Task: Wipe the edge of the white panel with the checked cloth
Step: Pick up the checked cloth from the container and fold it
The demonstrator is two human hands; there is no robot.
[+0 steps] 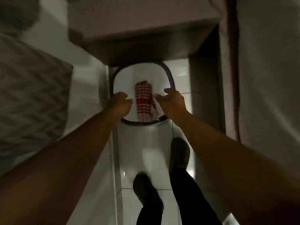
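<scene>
A white panel (128, 78) with rounded corners and a dark blue rim is held low in front of me, above the tiled floor. The red-and-white checked cloth (143, 99) lies crumpled on its middle. My left hand (121, 103) is closed over the panel's left edge. My right hand (173, 101) curls over the right edge, its fingertips next to the cloth. The view is blurred, so I cannot make out the finger contact with the cloth.
A bed with a grey patterned pillow (30, 88) fills the left. A pale cabinet (146, 21) overhangs just beyond the panel, with a dark frame (206, 95) and a light curtain (267, 78) on the right. My two feet (179, 153) stand on glossy white floor tiles (146, 143).
</scene>
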